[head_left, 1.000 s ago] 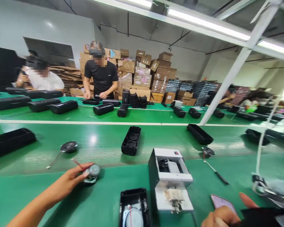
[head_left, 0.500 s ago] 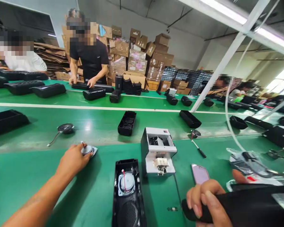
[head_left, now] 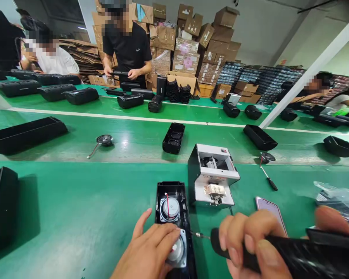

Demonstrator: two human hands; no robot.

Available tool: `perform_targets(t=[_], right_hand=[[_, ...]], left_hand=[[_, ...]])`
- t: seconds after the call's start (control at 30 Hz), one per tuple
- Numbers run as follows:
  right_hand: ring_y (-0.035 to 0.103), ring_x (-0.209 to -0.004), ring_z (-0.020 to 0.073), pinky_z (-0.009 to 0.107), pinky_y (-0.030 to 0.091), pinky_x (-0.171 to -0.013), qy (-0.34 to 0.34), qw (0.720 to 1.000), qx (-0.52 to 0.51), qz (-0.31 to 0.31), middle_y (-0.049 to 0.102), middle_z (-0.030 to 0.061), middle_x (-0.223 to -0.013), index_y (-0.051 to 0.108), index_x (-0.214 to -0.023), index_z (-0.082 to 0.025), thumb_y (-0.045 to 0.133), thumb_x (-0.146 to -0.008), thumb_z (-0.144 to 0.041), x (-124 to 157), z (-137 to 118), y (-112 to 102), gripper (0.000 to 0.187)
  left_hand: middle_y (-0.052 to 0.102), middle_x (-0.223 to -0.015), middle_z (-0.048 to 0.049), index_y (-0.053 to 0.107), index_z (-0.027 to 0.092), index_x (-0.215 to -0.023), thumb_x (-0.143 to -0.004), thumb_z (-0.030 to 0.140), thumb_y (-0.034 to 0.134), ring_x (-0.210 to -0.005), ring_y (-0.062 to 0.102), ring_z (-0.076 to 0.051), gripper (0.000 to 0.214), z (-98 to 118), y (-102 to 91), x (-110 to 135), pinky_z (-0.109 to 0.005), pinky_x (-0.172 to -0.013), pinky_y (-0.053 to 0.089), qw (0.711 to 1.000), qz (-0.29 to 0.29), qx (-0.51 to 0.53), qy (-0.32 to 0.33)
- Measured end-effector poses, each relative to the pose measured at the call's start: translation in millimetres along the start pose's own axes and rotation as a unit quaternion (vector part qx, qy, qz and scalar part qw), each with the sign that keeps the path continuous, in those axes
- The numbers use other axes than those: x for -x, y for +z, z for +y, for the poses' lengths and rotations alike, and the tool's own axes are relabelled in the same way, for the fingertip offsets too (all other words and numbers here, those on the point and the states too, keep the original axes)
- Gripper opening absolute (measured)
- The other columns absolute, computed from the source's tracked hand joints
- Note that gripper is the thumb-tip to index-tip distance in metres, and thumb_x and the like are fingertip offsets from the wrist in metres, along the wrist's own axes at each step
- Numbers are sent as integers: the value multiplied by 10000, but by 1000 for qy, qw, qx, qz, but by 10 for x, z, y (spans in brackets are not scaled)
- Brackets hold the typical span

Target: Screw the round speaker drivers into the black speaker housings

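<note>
My left hand (head_left: 151, 248) grips a round silver-backed speaker driver (head_left: 178, 250) at the lower part of a long black speaker housing (head_left: 160, 190). Whether this driver sits fully down is hidden by my fingers. Above it in the same housing lies another speaker driver (head_left: 171, 209) with a red wire across its back. My right hand (head_left: 256, 240) is wrapped round a black electric screwdriver (head_left: 296, 252), its bit pointing left toward the housing's right edge. The tip is close to that edge; I cannot tell if they touch.
A white and black screw feeder (head_left: 218, 176) stands right of the housing. Beyond my right hand lie a phone (head_left: 272, 207) and a screwdriver (head_left: 272, 183). Loose drivers (head_left: 104, 140) and black housings (head_left: 173, 138) rest along the green belt. A co-worker (head_left: 126, 50) stands opposite.
My left hand has brought the speaker driver from the bare table on the left into the housing. My right hand has moved the electric screwdriver closer to the housing. The view has shifted.
</note>
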State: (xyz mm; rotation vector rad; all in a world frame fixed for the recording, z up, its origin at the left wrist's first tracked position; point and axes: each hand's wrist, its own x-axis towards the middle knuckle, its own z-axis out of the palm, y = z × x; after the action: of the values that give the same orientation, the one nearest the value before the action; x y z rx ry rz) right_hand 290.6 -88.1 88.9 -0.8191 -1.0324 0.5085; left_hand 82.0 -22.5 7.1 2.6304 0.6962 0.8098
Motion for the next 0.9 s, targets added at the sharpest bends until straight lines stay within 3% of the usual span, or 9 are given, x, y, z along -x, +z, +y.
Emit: perform_targets(t=[0.07,0.13,0.2,0.4,0.6,0.9], right_hand=[[509,-510,127,288,497,-539,-8,998,-18,54,546,-77,-692,671,-1173,-345,632,-1119,-271,34,87,131,99],[539,-537,134,305,521,-555,-4,997,-35,76,562,-90,-764,500,-1515,-490,630,-1114,-204,79,195,191,509],[575,-553,138,308,539,-554,8,997,-39,61,567,-92,-775,353,-1633,-516,624,-1110,-178,117,299,192,679],[615,-577,133,301,557,-584,24,999,-2,34,610,-93,-775,305,-1644,-442,646,-1107,-191,177,478,113,683],[618,-579,125,289,565,-584,36,999,-6,31,639,-89,-800,317,-1672,-421,653,-1112,-169,199,568,128,700],[607,-574,123,278,556,-588,44,999,6,24,629,-93,-794,419,-1609,-430,630,-1110,-172,166,611,186,600]], left_hand=[[848,-1227,93,691,290,-1331,-809,29,704,-1110,814,-95,584,-10,71,-23,-266,-1414,-76,1000,12,-22,-6],[848,-1175,118,701,291,-1263,-875,31,666,-1023,818,-89,468,-11,102,-16,-263,-1409,-81,1000,11,-24,-12],[846,-1139,138,710,295,-1208,-913,45,646,-942,814,-82,392,1,117,4,-256,-1406,-64,999,21,-24,-13],[855,-1117,92,747,272,-1191,-1044,159,582,-973,822,-102,248,35,152,10,-251,-1401,18,997,47,-52,-14],[860,-1122,79,739,263,-1186,-1150,237,495,-994,820,-101,248,36,166,-5,-256,-1395,36,996,53,-63,-17],[854,-1174,29,697,215,-1244,-1045,43,477,-1035,804,-119,343,49,94,-13,-296,-1385,65,994,16,-107,19]])
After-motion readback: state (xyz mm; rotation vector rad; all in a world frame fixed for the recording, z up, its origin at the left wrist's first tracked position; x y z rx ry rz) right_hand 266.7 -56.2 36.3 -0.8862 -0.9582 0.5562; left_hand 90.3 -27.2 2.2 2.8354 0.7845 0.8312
